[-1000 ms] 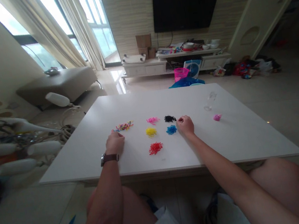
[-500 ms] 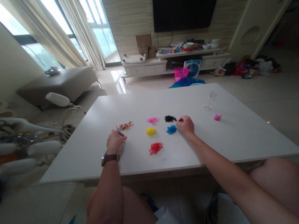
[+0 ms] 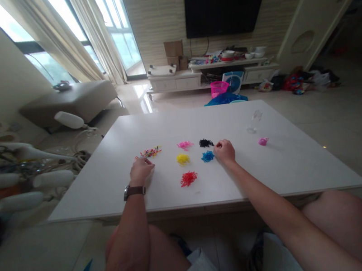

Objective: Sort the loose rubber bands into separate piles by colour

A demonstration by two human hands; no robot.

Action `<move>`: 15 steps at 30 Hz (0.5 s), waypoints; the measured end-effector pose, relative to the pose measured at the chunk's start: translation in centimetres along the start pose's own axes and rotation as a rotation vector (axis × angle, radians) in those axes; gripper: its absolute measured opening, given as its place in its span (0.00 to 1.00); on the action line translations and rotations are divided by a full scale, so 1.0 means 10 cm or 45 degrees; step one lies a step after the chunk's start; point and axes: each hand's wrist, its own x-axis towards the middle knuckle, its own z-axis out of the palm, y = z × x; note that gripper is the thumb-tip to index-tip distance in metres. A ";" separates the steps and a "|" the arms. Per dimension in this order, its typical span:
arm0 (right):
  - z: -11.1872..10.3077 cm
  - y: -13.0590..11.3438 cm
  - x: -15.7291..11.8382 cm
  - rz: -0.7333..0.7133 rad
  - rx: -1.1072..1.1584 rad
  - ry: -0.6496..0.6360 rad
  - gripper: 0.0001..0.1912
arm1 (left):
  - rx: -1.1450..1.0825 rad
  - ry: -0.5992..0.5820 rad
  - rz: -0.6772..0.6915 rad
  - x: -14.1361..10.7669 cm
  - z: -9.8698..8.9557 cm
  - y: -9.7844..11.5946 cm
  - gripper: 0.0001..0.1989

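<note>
Small coloured pieces lie in piles on a white table. My left hand (image 3: 141,171), with a watch on its wrist, is at the near left edge of the mixed-colour pile (image 3: 151,152), fingers drawn together; anything between them is too small to tell. My right hand (image 3: 225,151) rests with curled fingers just right of the black pile (image 3: 206,142) and the blue pile (image 3: 207,156); what it holds, if anything, is hidden. Between the hands are a pink pile (image 3: 185,145), a yellow pile (image 3: 183,159) and, nearest me, a red pile (image 3: 189,178).
On the right of the white table (image 3: 276,171) are a clear container (image 3: 257,117) and a small pink object (image 3: 263,141). Beyond the far edge stand a pink basket (image 3: 220,88) and a low cabinet (image 3: 176,83). White lamp-like parts (image 3: 53,179) are at the left.
My left hand has shifted very slightly right and down, beside the mixed pile. My right hand has stayed in place, and the piles look the same.
</note>
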 end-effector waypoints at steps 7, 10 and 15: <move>0.01 0.01 0.00 -0.002 0.002 -0.004 0.06 | -0.041 -0.027 -0.005 0.00 0.01 -0.02 0.06; 0.01 0.02 0.00 -0.002 -0.005 0.000 0.06 | -0.037 -0.030 -0.006 0.00 0.00 -0.02 0.06; 0.01 0.01 0.00 -0.009 -0.027 0.000 0.06 | -0.022 -0.033 0.002 0.01 0.00 -0.02 0.06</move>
